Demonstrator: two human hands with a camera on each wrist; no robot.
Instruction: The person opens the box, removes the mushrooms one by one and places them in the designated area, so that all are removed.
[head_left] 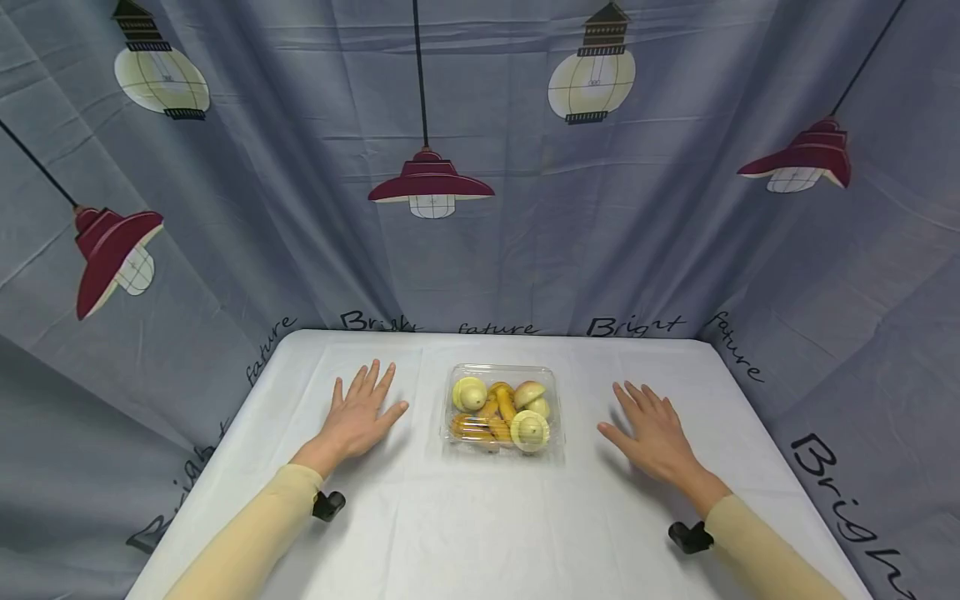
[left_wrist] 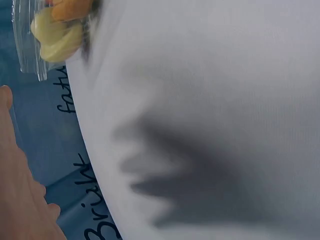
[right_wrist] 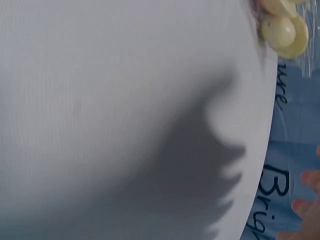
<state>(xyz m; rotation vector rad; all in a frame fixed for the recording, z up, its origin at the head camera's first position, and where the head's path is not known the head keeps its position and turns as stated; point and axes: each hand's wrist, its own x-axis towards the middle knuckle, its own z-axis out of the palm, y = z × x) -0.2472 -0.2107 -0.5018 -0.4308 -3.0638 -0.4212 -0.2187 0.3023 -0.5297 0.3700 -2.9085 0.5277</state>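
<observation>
Behind the clear plastic box (head_left: 480, 370) hangs a grey-blue curtain (head_left: 510, 267) printed with lamps, well out of our way. The white-clothed table (head_left: 480, 533) runs under the box, giving it level support. Our cream sleeves (head_left: 258, 525) reach in from the near left and near right of the box, and we would do well to avoid brushing it with them. The box itself sits between our hands; its walls look thin, so an even, light touch on both ends seems safer than a one-sided squeeze. Our left hand (head_left: 356, 421) is left of the box and our right hand (head_left: 654, 437) right of it, each apart from it, fingers spread wide, holding nothing. Matching their heights should help any contact stay level. Inside the box, rounded pale-yellow pieces (head_left: 471, 393) and curved orange pieces (head_left: 506, 404) lie jumbled, likely to roll if it tips. Glare crosses its top, so we cannot tell how it fastens.
</observation>
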